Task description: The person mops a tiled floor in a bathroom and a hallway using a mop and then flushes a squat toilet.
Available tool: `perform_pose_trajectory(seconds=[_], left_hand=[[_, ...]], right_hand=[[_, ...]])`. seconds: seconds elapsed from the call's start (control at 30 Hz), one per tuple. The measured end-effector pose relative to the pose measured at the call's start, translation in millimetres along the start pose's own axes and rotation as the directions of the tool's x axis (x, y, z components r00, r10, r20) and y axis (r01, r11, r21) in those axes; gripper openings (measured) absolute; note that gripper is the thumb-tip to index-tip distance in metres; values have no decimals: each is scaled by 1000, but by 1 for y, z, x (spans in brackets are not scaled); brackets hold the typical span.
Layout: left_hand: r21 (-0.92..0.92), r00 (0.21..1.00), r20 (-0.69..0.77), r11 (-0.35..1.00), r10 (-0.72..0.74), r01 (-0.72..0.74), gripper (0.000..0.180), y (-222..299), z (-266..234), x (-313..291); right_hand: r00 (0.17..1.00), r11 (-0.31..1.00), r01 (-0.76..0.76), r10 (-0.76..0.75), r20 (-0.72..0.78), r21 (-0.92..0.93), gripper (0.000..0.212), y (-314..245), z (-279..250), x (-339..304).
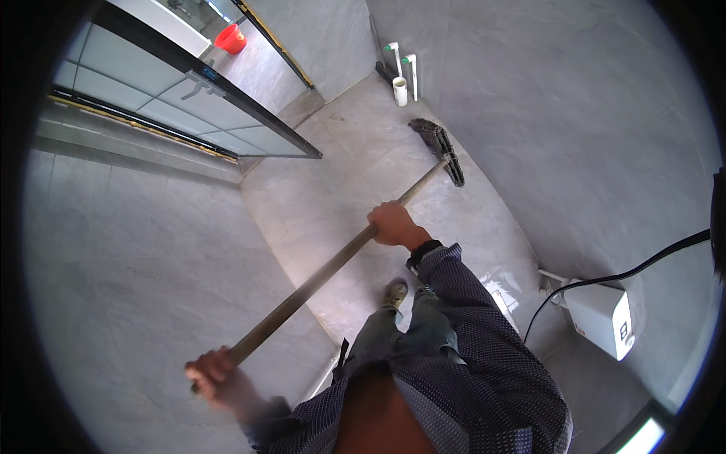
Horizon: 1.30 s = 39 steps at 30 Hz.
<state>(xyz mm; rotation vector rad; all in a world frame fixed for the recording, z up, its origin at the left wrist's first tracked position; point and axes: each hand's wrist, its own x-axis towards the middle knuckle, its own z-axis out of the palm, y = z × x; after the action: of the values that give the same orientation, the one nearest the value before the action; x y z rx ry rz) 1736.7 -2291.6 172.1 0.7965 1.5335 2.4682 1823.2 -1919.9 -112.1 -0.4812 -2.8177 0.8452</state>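
A mop with a long wooden handle (308,289) runs diagonally from lower left to upper right across my body. Its dark, shaggy head (439,147) rests on the grey tiled floor (302,204), close to the right wall. My left hand (215,378), somewhat blurred, is closed round the handle near its top end. Farther down, my right hand (395,224) is wrapped round the middle of the shaft. Both forearms are in dark patterned sleeves.
A framed glass door (189,94) stands ajar at the upper left, with a red bucket (231,39) beyond it. White pipes (414,76) rise in the far corner. A white box-shaped appliance (601,318) with a black cable is at the right. The floor shines wet near my feet.
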Motion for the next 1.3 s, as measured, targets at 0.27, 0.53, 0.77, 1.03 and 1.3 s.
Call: perform_pose_trajectory(seconds=[0.27, 0.53, 0.77, 1.03, 1.3], left_hand=[[159, 976, -94, 965, -197, 210, 14, -120, 90, -36], [144, 977, -76, 968, -198, 207, 14, -113, 87, -12], [112, 960, -127, 958, -251, 266, 12, -112, 60, 4], [-51, 837, -274, 876, -474, 480, 12, -152, 34, -6], [50, 768, -213, 778, -604, 626, 14, -201, 28, -15]], right_hand=[[988, 989, -65, 82, -129, 129, 6, 77, 34, -31], [991, 989, -79, 91, -94, 126, 5, 60, 22, -37], [986, 984, -146, 153, -68, 101, 10, 36, 47, -71], [934, 937, -338, 321, 160, 92, 24, 30, 78, -149], [801, 843, -531, 466, 376, 84, 38, 27, 94, -225]])
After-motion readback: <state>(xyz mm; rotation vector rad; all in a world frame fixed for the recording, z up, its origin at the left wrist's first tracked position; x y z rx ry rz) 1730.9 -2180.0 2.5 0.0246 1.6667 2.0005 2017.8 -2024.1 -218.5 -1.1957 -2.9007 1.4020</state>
